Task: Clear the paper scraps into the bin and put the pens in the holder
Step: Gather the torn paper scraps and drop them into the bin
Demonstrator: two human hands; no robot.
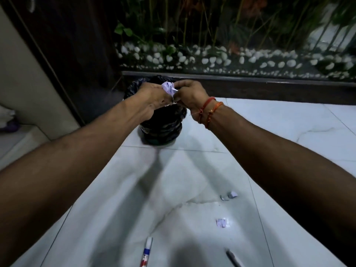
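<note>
Gripped between both hands, a crumpled wad of paper scraps (168, 88) is held directly above the black-lined bin (161, 120); the fingers of the left hand (149, 91) and right hand (189, 93) are curled around it. Release is judged not yet made. Two small scraps (230, 195) and another (221, 222) are left on the tiled floor (289, 132), well apart from the bin. A white pen (146, 251) and a dark pen (233, 258) are left lying nearer; no holder is seen.
</note>
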